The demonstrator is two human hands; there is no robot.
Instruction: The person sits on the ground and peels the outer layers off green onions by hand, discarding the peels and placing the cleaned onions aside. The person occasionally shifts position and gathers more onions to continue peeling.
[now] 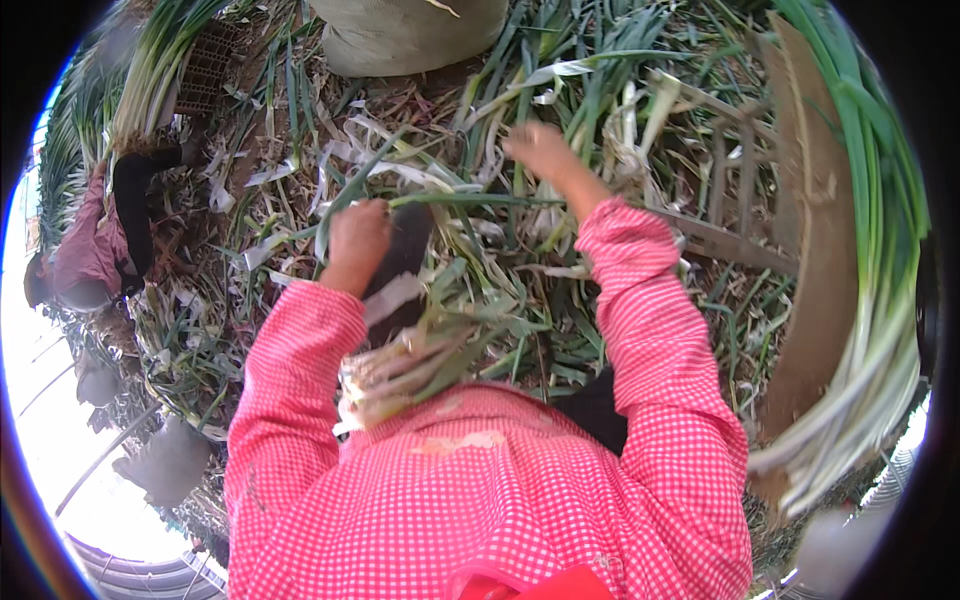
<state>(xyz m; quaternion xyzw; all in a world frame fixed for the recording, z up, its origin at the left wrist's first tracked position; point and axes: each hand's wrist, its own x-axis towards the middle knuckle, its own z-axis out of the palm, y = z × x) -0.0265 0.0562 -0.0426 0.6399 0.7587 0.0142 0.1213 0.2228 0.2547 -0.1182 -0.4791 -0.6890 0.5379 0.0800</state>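
My left hand (360,234) is closed around a green onion leaf (480,199) that stretches rightward from it over the litter, passing below my right hand. My right hand (541,150) is raised above loose stalks and leaves, slightly blurred; whether it holds anything cannot be told. A bunch of trimmed green onion stalks (409,360) lies against my lap, its pale cut ends towards the left. Peeled skins and leaves (480,247) cover the ground between my hands.
Long green onions (874,300) lie along a brown board (817,225) at right. Beside it is a slatted frame (731,180). A full sack (412,37) stands ahead. At left, another person in a pink top (90,240) is near upright green onions (154,82) and a crate (206,67).
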